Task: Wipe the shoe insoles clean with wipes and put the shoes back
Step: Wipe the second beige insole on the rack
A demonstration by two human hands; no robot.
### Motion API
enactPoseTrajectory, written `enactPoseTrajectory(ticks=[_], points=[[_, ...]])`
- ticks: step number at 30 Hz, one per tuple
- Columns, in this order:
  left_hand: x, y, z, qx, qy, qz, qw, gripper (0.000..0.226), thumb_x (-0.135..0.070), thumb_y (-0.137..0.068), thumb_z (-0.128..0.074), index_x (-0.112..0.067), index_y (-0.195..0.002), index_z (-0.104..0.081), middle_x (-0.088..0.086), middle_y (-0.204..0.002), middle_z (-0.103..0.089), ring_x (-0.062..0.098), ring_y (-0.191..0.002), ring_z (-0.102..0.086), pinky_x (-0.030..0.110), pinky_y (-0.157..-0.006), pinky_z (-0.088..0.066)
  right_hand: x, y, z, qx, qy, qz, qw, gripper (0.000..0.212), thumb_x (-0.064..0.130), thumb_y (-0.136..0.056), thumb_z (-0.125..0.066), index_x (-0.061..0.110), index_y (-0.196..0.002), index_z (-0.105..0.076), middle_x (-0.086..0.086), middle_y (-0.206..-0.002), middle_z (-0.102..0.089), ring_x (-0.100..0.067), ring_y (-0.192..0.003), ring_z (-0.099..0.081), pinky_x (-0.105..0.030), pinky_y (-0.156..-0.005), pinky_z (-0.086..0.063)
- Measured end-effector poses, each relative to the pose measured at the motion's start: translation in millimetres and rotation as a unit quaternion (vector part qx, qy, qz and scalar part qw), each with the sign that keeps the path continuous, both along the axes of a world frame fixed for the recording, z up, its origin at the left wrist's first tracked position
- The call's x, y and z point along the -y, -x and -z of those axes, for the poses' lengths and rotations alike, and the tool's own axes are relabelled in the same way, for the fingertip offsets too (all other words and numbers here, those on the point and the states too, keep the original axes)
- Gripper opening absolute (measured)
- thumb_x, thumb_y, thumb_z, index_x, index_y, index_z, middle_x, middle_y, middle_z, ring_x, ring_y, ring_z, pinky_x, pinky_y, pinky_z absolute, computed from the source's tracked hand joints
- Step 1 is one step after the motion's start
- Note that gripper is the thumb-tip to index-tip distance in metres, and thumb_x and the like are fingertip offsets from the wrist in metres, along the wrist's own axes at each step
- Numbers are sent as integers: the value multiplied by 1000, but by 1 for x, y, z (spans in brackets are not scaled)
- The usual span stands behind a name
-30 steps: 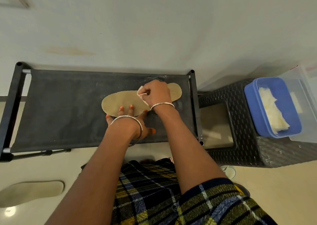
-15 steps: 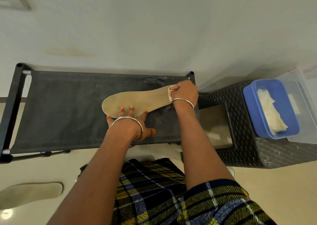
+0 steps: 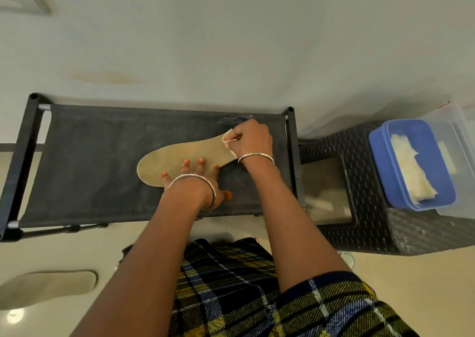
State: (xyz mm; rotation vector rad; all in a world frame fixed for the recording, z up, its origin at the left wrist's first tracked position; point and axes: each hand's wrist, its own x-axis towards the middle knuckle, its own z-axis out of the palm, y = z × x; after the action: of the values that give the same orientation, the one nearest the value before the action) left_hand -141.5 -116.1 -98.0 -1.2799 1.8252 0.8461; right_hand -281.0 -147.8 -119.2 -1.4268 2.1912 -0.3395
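Left hand [image 3: 198, 182] flat, pinning insole [image 3: 180, 159]; right hand [image 3: 253, 138] pinches wipe [image 3: 228, 141] at its right end. Insole looks thin, floppy, light; hold mid-edge.

A black cloth rack [image 3: 90, 156] stands on the pale floor [image 3: 51, 246] by the wall. One tan insole [image 3: 180, 154] lies flat on it. Another insole [image 3: 48, 289] lies on the floor. A dark woven stool [image 3: 372, 234] beside the rack holds a blue box [image 3: 380, 162] of white wipes [image 3: 411, 172], with a clear box [image 3: 460, 156] just beside it.
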Motion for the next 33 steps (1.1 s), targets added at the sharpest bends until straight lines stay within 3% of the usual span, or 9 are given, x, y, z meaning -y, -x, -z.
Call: enactPoseTrajectory(ticks=[3,6,9,12,17,23,27,30,33], points=[[-1,2,-2,-1,-3,1,1000,79,-66,-94,-33,-37,-152,13,-4,-160,23,29,-147,21,70,-112,-1,-4,7,-5,59,-13,16,998,18,10,-80,-74,24,-88,-81,2,-97,-77,-21,-97,-69,-27,-90,-53],[-1,1,-6,0,-6,3,1000,79,-66,-94,-33,-37,-152,12,-3,-159,24,29,-146,21,68,-113,-1,-6,24,-7,0,10,103,995,22,7,-82,-68,23,-89,-81,-2,-96,-76,-26,-94,-69,-23,-77,-50],[0,-2,-6,-5,-7,6,1000,79,-66,-94,-33,-37,-153,12,-4,-160,23,30,-147,21,69,-112,-1,-8,31,-6,-11,41,142,989,19,8,-86,-69,20,-93,-81,-1,-96,-77,-23,-93,-70,-22,-77,-50],[0,-3,-6,-7,-1,9,1000,79,-66,-94,-33,-37,-152,12,-4,-160,22,30,-147,20,69,-111,-2,-2,25,-3,-20,16,133,991,20,9,-87,-65,18,-95,-80,-5,-99,-76,-25,-99,-68,-27,-84,-52],[0,2,-5,-4,-4,-1,1000,79,-67,-93,-33,-38,-152,11,-5,-160,21,30,-147,20,70,-112,-2,4,12,-1,24,-93,11,995,21,10,-74,-77,26,-86,-81,0,-96,-76,-17,-95,-65,-28,-90,-54],[1,0,-6,-9,-10,0,1000,80,-66,-94,-33,-36,-153,12,-4,-160,22,31,-147,20,69,-112,-1,-1,35,2,-50,-19,139,989,13,18,-83,-70,16,-92,-79,-4,-95,-76,-24,-96,-68,-27,-79,-53],[0,2,-9,-6,-8,-3,1000,79,-65,-94,-33,-35,-153,11,-3,-160,22,30,-147,19,67,-113,-2,2,31,2,-35,-49,110,992,16,16,-83,-72,15,-97,-78,-6,-101,-75,-25,-101,-66,-29,-82,-53],[0,4,-10,-5,-6,-10,1000,79,-66,-94,-33,-35,-153,9,-4,-160,22,29,-147,19,67,-114,-3,4,24,2,33,-110,56,992,15,13,-70,-81,23,-82,-80,-4,-94,-75,-21,-91,-69,-33,-85,-58],[0,2,-9,-4,-8,-6,1000,78,-66,-94,-33,-37,-153,10,-4,-160,22,30,-147,19,68,-113,-3,1,29,3,29,-72,88,993,12,10,-75,-77,22,-78,-80,-2,-87,-76,-20,-88,-70,-30,-83,-58]])
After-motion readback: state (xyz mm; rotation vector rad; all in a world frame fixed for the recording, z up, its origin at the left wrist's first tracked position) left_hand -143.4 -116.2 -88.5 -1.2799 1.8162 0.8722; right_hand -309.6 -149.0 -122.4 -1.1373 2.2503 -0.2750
